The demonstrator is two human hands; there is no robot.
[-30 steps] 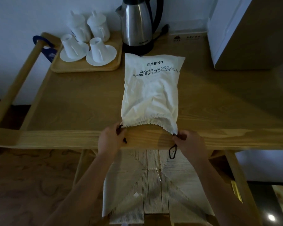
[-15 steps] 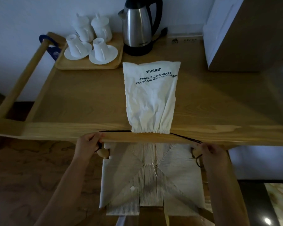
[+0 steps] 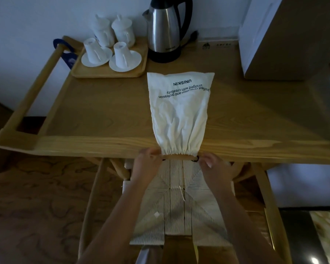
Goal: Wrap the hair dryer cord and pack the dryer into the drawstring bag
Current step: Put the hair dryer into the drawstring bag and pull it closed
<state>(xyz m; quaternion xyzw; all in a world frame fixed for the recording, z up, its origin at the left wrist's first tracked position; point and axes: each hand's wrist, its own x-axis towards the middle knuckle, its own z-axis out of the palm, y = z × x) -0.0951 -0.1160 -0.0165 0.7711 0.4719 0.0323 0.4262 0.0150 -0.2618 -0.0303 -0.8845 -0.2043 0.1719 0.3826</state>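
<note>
Closing step: left hand (image 3: 148, 161) and right hand (image 3: 211, 163) pinch the black drawstring (image 3: 195, 159) beside the white cloth bag's (image 3: 179, 111) gathered mouth; next, probably knot it.

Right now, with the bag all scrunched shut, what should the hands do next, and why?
Probably tie the black cords, or let go. The drawstring bag lies on the wooden table, its mouth gathered tight at the near edge. The left hand and right hand sit at either side of that mouth, the right hand by a black cord loop. The dryer itself is not visible.
</note>
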